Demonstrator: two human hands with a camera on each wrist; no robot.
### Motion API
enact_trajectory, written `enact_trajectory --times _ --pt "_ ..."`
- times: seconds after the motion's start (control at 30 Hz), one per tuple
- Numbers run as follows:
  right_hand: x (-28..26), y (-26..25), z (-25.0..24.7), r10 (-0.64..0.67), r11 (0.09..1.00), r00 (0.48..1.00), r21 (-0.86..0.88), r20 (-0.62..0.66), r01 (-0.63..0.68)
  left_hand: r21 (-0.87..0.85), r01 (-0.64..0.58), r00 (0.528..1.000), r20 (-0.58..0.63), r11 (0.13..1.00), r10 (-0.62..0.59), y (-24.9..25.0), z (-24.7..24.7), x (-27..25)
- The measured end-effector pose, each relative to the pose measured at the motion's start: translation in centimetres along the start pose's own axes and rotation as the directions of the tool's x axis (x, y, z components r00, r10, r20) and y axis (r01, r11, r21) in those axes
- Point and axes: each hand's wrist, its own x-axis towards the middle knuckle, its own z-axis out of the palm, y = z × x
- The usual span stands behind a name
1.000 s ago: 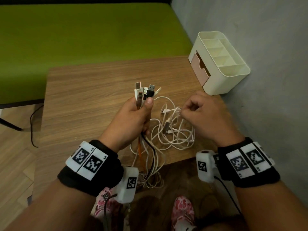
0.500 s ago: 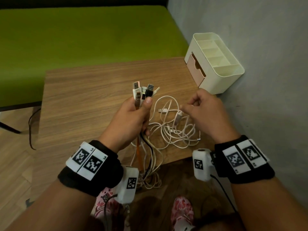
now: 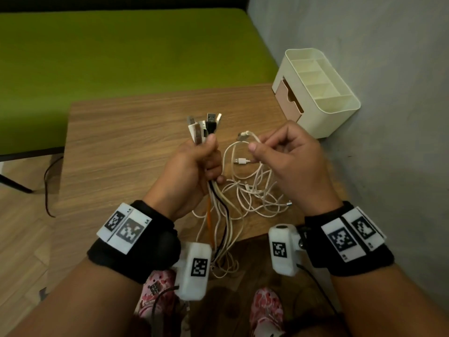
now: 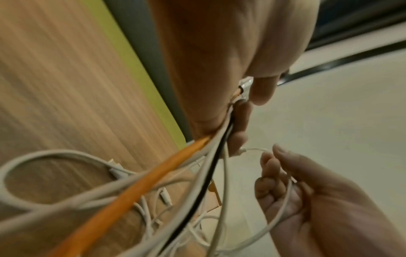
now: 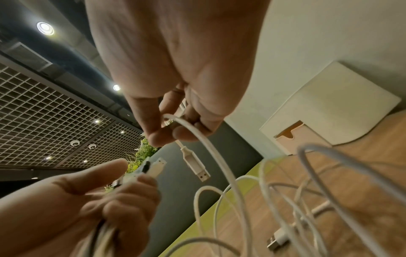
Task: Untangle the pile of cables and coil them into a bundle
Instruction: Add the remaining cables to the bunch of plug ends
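Observation:
My left hand grips a bunch of cable ends, their white and black USB plugs sticking up above the fist. White, orange and black leads hang from it over the table's near edge. My right hand pinches a white cable just behind its USB plug, lifted above the table. A tangle of thin white cables lies on the wooden table between and under both hands. In the left wrist view the orange lead and black lead run out of the fist.
A cream desk organiser with a pinkish drawer stands at the table's far right corner against the grey wall. A green surface lies beyond the table. Pink patterned shoes show on the floor below.
My right hand has lifted one white cable end out of the tangle and raised it up toward the left hand's bunch. The left hand has kept its grip.

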Motion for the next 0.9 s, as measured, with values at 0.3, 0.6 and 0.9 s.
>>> enact_trajectory --times 0.3,0.6,0.9 --pt "-0.4 0.4 1.4 0.012 0.986 0.993 0.163 0.118 -0.031 -0.156 0.101 0.993 -0.043 0.983 -0.109 -0.5 0.2 1.3" --pt "-0.4 1.1 0.3 0.263 0.950 0.841 -0.278 0.472 -0.141 -0.173 0.076 0.990 -0.105 0.982 -0.095 -0.5 0.2 1.6" --pt "0.0 0.9 0.7 0.246 0.955 0.927 -0.236 0.282 -0.182 -0.073 0.058 0.998 -0.022 0.996 -0.060 -0.6 0.9 1.2"
